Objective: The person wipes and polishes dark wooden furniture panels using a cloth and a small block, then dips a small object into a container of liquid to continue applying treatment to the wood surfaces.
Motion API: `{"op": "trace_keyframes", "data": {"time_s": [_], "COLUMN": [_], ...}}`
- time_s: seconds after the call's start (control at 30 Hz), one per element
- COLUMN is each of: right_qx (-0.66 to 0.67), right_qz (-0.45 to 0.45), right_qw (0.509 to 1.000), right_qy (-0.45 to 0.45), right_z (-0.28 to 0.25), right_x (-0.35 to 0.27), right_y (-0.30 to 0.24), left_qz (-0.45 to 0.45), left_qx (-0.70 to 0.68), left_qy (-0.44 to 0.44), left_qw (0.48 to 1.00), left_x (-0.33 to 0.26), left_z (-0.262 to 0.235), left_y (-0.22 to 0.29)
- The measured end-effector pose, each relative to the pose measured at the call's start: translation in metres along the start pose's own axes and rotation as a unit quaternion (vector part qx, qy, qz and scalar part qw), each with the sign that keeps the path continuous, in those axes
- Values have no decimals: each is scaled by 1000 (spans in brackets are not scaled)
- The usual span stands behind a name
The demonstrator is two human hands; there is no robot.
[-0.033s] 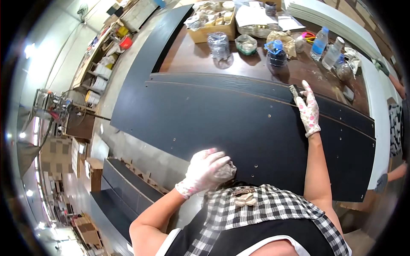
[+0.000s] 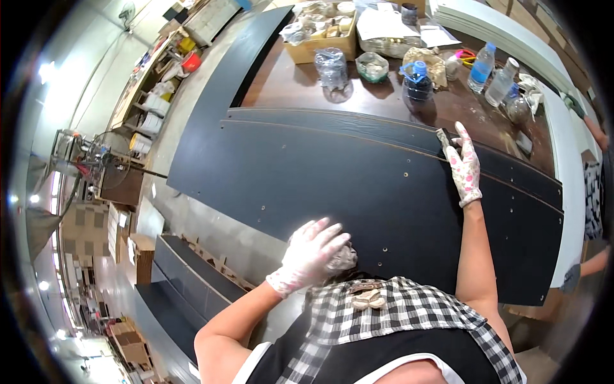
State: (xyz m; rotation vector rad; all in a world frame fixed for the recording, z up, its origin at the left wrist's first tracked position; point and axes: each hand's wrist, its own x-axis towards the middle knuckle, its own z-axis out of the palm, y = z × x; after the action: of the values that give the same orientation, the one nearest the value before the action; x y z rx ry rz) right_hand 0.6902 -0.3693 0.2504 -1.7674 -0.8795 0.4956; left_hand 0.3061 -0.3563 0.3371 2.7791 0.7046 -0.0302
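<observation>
1. Panel, black and dotted with small holes, spans the middle of the view, with a narrow black strip along its far side.
2. Right hand, in a white glove with pink print, grasps a small dark block with a pale face between thumb and fingers. The block is at the strip, towards its right part; whether it presses on the surface, I cannot tell.
3. Left hand, gloved and slightly blurred, has its fingers bent over a crumpled grey wad by the panel's near edge, just in front of the checked apron.
4. Beyond the strip, a brown table bears a filled carton, a wrapped jar, a green bowl and a dark bottle with a blue cap.
5. Farther right on it stand a blue-labelled bottle and a clear bottle, near a white cloth.
6. At the right rim, a co-worker's grey glove is beside a pale board.
7. More black panels lie at lower left; a fan is farther back.
</observation>
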Motion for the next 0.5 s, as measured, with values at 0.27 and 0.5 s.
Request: {"op": "trace_keyframes", "data": {"time_s": [0.27,0.5], "right_qx": [-60,109], "right_qz": [-43,-51], "right_qw": [997,991], "right_qy": [14,51], "right_z": [2,-1], "right_x": [4,8], "right_y": [9,32], "left_qz": [68,102], "left_qx": [107,96], "left_qy": [8,7], "left_qw": [992,990], "left_x": [27,28], "left_z": [32,39], "left_y": [26,21]}}
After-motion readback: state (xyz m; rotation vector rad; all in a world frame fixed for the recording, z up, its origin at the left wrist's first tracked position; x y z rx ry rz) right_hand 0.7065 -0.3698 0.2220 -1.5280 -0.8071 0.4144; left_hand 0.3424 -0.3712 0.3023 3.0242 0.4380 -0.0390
